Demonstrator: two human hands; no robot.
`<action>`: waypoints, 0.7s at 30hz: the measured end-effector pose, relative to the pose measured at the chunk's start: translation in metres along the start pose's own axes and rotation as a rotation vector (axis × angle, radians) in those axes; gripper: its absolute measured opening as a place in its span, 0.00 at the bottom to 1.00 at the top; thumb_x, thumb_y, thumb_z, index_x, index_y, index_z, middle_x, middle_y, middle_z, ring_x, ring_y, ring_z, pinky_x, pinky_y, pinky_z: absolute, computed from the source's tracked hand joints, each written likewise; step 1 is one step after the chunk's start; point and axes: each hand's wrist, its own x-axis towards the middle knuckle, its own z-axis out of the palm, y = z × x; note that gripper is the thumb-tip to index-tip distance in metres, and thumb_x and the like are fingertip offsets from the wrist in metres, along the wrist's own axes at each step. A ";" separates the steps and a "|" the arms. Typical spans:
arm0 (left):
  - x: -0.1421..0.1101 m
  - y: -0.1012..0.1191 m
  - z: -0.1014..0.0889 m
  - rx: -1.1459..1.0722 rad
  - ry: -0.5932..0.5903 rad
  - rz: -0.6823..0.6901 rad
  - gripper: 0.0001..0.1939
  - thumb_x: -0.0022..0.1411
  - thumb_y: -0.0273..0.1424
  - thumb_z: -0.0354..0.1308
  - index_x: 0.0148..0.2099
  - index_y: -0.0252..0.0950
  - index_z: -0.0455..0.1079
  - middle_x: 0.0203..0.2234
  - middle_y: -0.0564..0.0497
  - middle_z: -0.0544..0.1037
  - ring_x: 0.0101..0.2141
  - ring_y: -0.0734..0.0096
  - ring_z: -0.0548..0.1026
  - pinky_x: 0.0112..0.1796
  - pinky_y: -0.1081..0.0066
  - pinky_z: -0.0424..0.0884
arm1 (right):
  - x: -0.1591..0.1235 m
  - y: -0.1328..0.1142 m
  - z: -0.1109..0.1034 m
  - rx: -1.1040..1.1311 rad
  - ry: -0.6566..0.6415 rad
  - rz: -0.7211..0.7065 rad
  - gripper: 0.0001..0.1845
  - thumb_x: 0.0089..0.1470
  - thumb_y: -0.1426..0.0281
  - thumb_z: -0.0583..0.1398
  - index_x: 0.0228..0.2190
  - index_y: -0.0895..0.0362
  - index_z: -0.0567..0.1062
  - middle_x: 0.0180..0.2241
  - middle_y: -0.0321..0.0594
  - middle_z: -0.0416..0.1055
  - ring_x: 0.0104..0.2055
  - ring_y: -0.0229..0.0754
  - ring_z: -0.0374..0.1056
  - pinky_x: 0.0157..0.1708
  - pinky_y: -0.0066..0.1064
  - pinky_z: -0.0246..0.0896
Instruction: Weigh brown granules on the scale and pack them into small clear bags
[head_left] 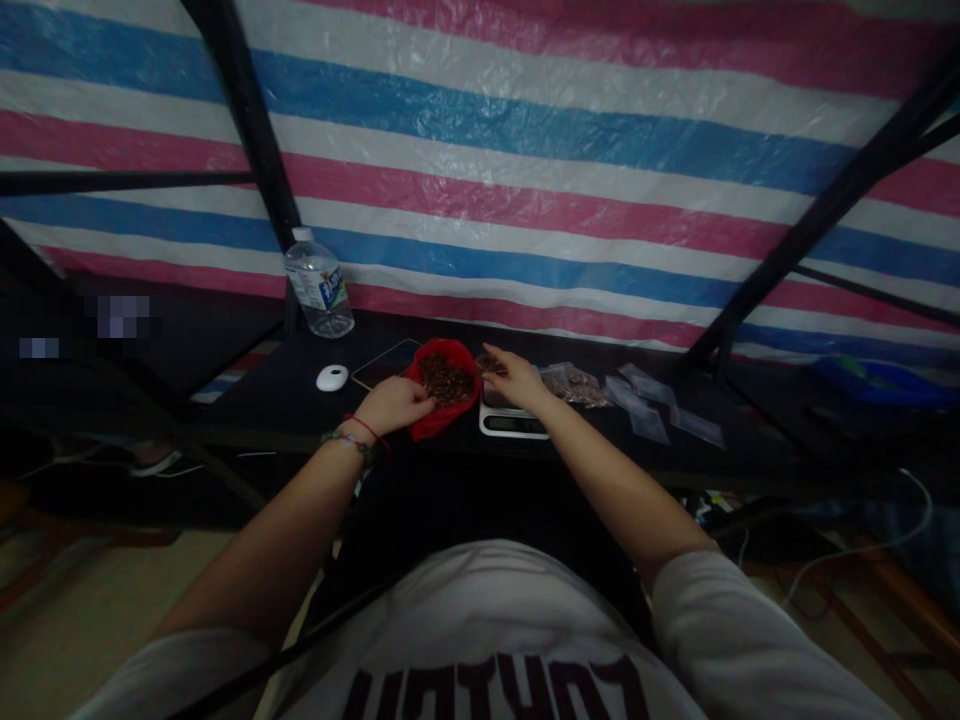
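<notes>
A red bag (452, 350) stands open on the dark table, filled with small brown pieces (445, 380). My left hand (396, 402) is closed on its left rim, the fingertips reaching the contents. Just right of the bag, my right hand (513, 378) curls over a white digital scale (513, 427). Between its thumb and fingers is a small brownish bundle (488, 363), perhaps a little clear bag of the same pieces; its details are too dim to tell. My hand and wrist cover part of the scale's plate.
Right of the scale lie filled clear bags (576, 385) and several flat clear bags (645, 415). To the left are a tablet-like flat device (384, 364), a white mouse (332, 377) and a plastic bottle (322, 290). Dark metal posts (255, 130) stand before a striped plastic sheet (525, 180).
</notes>
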 end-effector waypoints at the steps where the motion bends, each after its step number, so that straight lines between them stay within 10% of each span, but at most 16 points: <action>1: 0.000 0.001 0.000 -0.002 0.000 -0.018 0.25 0.61 0.46 0.47 0.23 0.35 0.75 0.18 0.48 0.74 0.22 0.70 0.69 0.27 0.70 0.57 | -0.005 0.004 -0.006 -0.004 0.026 0.023 0.33 0.51 0.71 0.62 0.59 0.54 0.64 0.53 0.45 0.71 0.53 0.44 0.68 0.55 0.38 0.62; 21: 0.002 0.003 0.008 0.008 0.208 -0.090 0.25 0.65 0.43 0.44 0.23 0.36 0.72 0.19 0.48 0.74 0.22 0.69 0.69 0.26 0.70 0.57 | -0.065 0.063 -0.066 0.011 0.343 0.249 0.30 0.47 0.63 0.62 0.52 0.57 0.69 0.46 0.48 0.73 0.48 0.46 0.70 0.49 0.39 0.63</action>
